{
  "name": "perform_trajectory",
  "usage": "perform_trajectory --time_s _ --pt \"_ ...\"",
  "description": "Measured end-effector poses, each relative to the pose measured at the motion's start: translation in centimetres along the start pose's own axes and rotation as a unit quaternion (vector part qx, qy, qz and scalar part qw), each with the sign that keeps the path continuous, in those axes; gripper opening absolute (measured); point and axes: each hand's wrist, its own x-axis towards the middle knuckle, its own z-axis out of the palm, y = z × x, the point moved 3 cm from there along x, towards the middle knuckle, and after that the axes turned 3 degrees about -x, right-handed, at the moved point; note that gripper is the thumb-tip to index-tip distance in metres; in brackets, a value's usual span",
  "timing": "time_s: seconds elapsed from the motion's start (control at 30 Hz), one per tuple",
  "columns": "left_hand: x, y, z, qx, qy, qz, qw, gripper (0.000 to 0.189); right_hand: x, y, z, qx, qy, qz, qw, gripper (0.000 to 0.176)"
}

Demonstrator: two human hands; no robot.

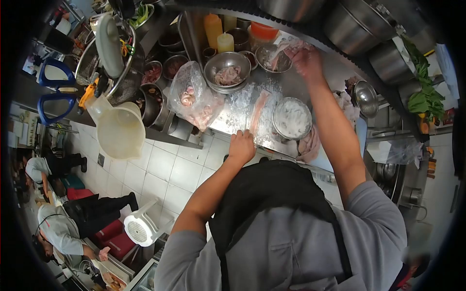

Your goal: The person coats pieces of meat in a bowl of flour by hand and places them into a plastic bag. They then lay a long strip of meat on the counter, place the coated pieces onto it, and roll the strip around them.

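A long, pale pink strip of raw meat (260,107) lies on the flour-dusted steel counter. My left hand (241,146) is at the counter's front edge, its fingers curled in at the near end of the strip. Farther back, my right hand (307,59) is closed on a pale, floppy piece of raw meat (290,46), which hangs over a steel bowl (273,67). Between my arms stands a round container of white flour (292,118). Left of the strip, a stack of steel bowls (227,72) has raw meat in the top one.
A clear plastic bag of meat (190,97) sits at the counter's left. Squeeze bottles (212,30) and an orange tub (264,31) stand at the back. More meat (309,145) lies beside a pale board (326,153). Two people (60,228) work at lower left.
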Motion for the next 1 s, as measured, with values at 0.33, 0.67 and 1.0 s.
perform_trajectory --time_s 0.33,0.67,1.0 --pt "9.1 0.1 -14.3 -0.296 0.424 0.023 0.856 0.037 -5.7 5.6 7.1 0.206 -0.197 0.157 0.946 0.029" --pt "3.9 -14.9 -21.0 -0.774 0.291 -0.092 0.554 0.016 -10.9 16.3 12.4 -0.370 -0.097 0.116 0.917 0.020" --pt "5.4 -18.0 -19.0 -0.185 0.206 -0.224 0.934 0.032 -21.1 18.7 -1.2 -0.810 -0.207 0.018 0.549 0.018"
